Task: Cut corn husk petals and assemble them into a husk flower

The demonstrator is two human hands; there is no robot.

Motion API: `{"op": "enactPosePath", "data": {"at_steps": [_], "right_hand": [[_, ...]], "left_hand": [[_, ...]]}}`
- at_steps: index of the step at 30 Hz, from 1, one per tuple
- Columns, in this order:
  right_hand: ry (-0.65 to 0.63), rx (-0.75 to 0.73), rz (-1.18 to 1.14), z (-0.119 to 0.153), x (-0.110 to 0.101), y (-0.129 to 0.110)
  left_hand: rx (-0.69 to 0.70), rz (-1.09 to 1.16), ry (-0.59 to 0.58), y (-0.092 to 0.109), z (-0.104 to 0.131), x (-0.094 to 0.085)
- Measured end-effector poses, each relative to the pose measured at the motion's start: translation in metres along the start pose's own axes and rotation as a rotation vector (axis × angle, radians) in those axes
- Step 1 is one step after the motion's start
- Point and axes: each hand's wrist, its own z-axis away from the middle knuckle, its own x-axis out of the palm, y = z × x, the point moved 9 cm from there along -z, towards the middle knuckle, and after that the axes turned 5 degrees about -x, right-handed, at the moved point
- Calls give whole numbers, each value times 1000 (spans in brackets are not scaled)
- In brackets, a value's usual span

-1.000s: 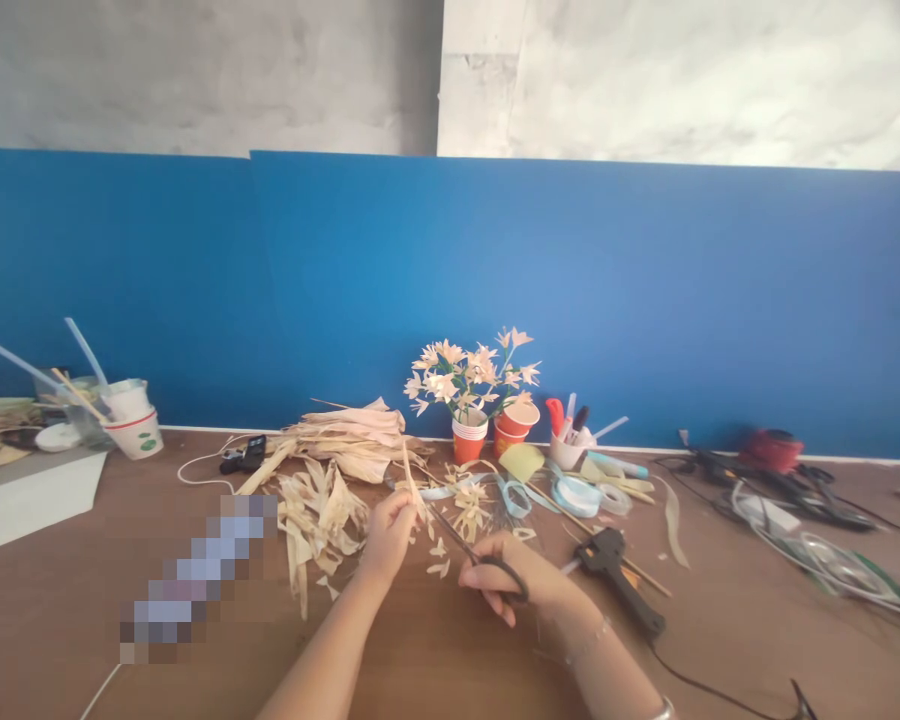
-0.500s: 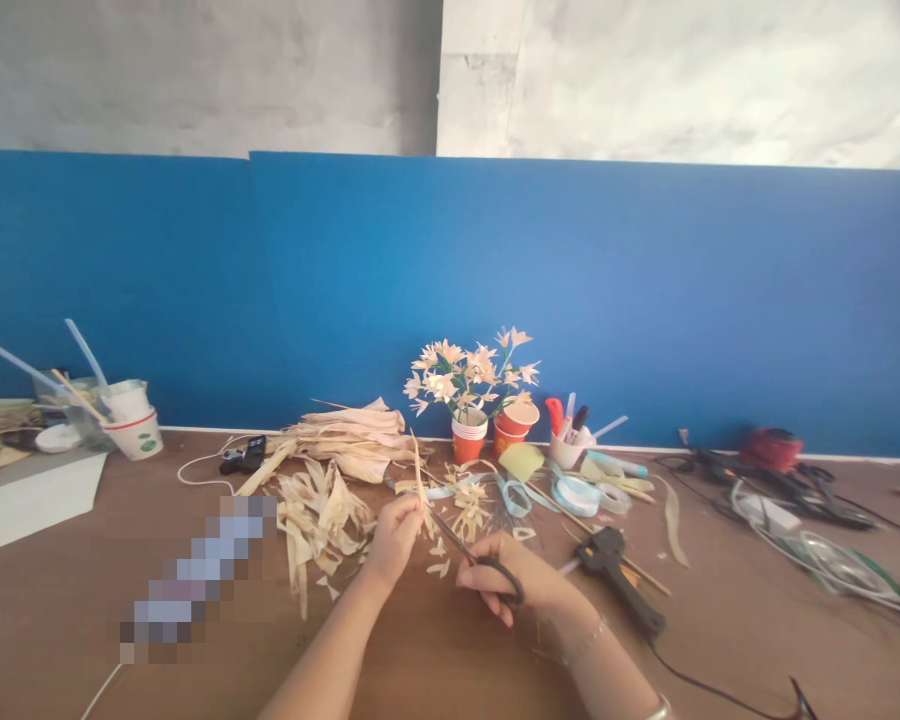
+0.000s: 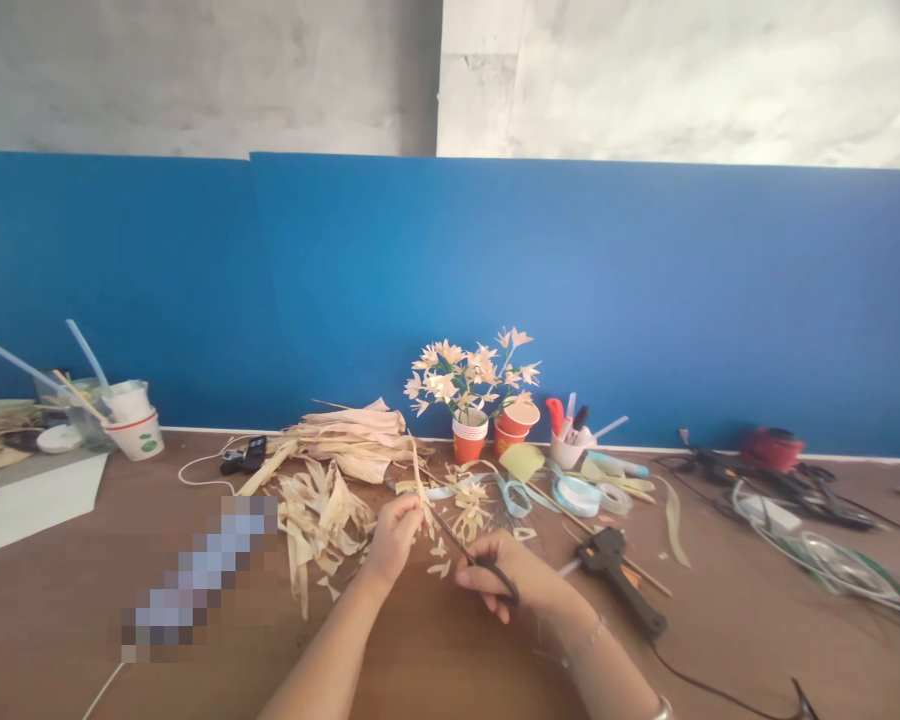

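Between the fingertips of my left hand [image 3: 396, 535] stands a narrow strip of pale dried husk [image 3: 417, 468], pointing up. My right hand [image 3: 499, 575] grips a pair of dark-handled scissors [image 3: 456, 540]; the blades reach up and left to the husk strip, just beside my left fingertips. Whether the blades are cutting into it is too small to tell. Small cut husk pieces [image 3: 439, 569] lie on the table between my hands. Left of my left hand is a loose heap of husk scraps [image 3: 326, 515], with a bundle of longer husks [image 3: 352, 435] behind it.
Husk flowers [image 3: 469, 372] stand in red-and-white paper cups [image 3: 469, 445] at the back. Right of my right hand lies a black glue gun [image 3: 621, 580] with its cord. Ribbon rolls [image 3: 576, 495] sit behind it. Cables [image 3: 832, 560] lie far right; a white cup [image 3: 136, 436] stands left.
My right hand has closed slightly, bringing the scissor handles a little to the left. My left hand and the husk strip stay nearly in place.
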Motion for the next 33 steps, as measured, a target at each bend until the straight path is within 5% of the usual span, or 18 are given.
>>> {"op": "enactPosePath", "data": {"at_steps": [8, 18, 33], "right_hand": [[61, -49, 1, 0, 1, -7], [266, -22, 146, -9, 0, -2], [339, -77, 164, -8, 0, -10]], "left_hand": [[97, -186, 324, 2, 0, -22], [178, -219, 268, 10, 4, -9], [251, -407, 276, 16, 9, -1]]}}
